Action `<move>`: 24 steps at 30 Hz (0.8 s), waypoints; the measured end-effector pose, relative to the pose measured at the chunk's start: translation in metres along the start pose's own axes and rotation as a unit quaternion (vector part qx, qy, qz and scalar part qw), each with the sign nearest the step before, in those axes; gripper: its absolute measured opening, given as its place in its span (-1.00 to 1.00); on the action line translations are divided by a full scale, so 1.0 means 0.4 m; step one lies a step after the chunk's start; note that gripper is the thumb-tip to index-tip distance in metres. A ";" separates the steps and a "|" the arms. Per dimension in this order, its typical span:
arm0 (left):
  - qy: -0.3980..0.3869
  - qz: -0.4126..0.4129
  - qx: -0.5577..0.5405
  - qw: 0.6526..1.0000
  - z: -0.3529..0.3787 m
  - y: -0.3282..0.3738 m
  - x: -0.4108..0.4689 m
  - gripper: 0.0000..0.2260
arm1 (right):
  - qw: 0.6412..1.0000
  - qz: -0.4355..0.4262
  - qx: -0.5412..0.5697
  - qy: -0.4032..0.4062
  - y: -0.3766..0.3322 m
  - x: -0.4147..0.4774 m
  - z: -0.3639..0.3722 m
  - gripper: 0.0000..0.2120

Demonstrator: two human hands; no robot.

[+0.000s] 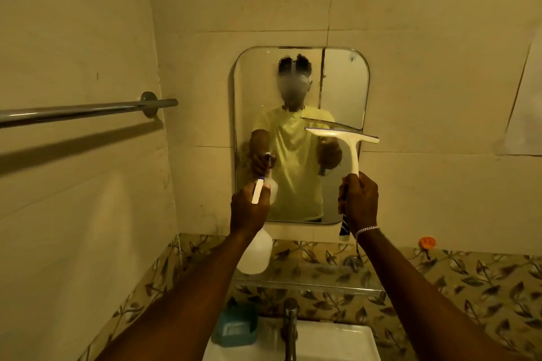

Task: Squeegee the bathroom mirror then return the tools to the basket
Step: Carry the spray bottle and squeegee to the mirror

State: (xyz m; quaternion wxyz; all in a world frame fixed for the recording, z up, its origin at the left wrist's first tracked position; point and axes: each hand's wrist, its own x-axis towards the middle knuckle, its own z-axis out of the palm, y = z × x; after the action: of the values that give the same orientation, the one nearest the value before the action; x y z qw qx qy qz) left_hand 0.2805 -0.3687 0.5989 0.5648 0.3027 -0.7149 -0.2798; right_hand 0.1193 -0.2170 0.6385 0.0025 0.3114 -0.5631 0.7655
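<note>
Two tools are being held up together in front of the rounded rectangular wall mirror with a thin metal edge [300,82], which is hanging on the pale tiled wall above a clear glass shelf [308,284]. The glass is looking misty, with small drops over its middle and lower left part, so it seems the wetting is being done and the wiping is only starting.

The person is standing close and reaching both arms forward. The left hand [249,208] is closing around the neck of the white translucent plastic spray bottle [254,255], with the nozzle pointing at the mirror's lower left; probably it is kept ready for more spray. The bottle body is hanging below the hand, above the shelf.

The right hand [358,202] is gripping firmly the handle of the white plastic squeegee with a flat rubber blade [343,135]. Its blade is lying almost level at the right side of the mirror, near mid-height. It is close to the glass, but whether it is touching cannot be told. This level hold is probably preparing a stroke across the wet area.

No basket is showing in this view, so the returning step is not yet begun.
</note>
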 end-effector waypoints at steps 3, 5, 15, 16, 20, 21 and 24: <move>-0.005 -0.008 0.006 1.000 0.009 -0.050 -0.053 -0.79 | 1.000 0.000 0.000 0.001 0.011 -0.009 0.003 -0.73; -0.006 -0.027 0.009 1.000 0.019 -0.088 -0.091 -0.79 | 1.000 0.001 -0.002 0.002 0.018 -0.012 0.002 -0.74; -0.041 -0.084 0.047 0.995 0.049 -0.147 -0.185 -0.78 | 1.000 -0.003 -0.013 0.021 0.044 -0.005 -0.029 -0.70; -0.042 -0.067 0.032 0.996 0.054 -0.131 -0.179 -0.79 | 1.000 -0.005 -0.012 0.026 0.044 -0.004 -0.033 -0.70; -0.053 0.000 -0.016 0.998 0.087 -0.035 -0.117 -0.79 | 0.998 -0.023 -0.013 0.050 0.043 0.006 -0.058 -0.69; -0.054 0.010 -0.031 0.998 0.099 0.002 -0.093 -0.79 | 0.998 -0.027 -0.014 0.057 0.040 0.010 -0.067 -0.68; -0.026 0.051 -0.072 0.996 0.134 0.132 -0.010 -0.74 | 0.996 -0.032 -0.017 0.085 0.037 0.025 -0.099 -0.66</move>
State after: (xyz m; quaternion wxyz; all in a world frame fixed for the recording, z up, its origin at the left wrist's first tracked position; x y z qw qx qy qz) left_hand 0.2226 -0.3277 0.6246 0.5799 0.2167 -0.7221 -0.3089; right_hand 0.0873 -0.1917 0.6238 0.0795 0.2631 -0.5636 0.7790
